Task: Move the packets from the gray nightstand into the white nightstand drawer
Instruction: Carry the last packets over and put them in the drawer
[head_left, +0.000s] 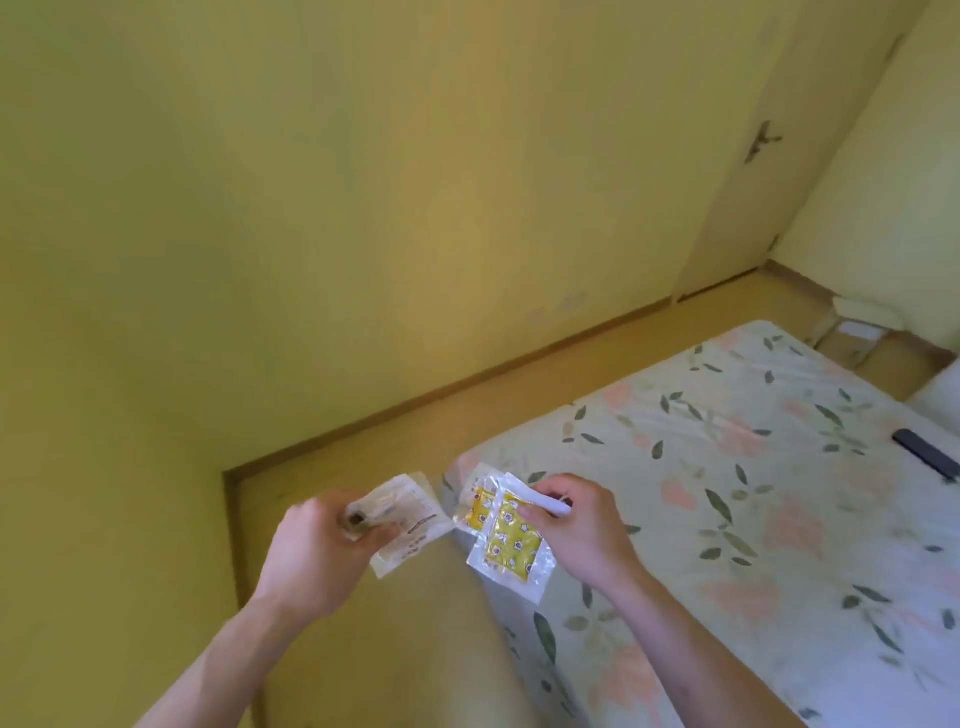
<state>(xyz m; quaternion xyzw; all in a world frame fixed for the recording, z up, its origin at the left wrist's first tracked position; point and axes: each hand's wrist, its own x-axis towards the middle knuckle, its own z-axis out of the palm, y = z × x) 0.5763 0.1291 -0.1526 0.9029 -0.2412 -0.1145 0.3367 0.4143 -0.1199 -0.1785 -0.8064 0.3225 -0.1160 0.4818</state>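
Note:
My left hand (319, 548) grips clear packets (410, 519) with brownish contents, held over the floor beside the bed. My right hand (576, 525) pinches two clear packets with yellow printed contents (511, 540) by their upper edge, over the corner of the bed. The two bundles hang close together without touching. A white nightstand (862, 314) stands at the far right beyond the bed, small and blurred; whether its drawer is open I cannot tell. The gray nightstand is out of view.
A bed with a floral sheet (753, 493) fills the lower right. A dark flat object (927, 452) lies on it near the right edge. A strip of wooden floor (415, 426) runs between bed and yellow wall. A closed door (769, 156) stands at the far right.

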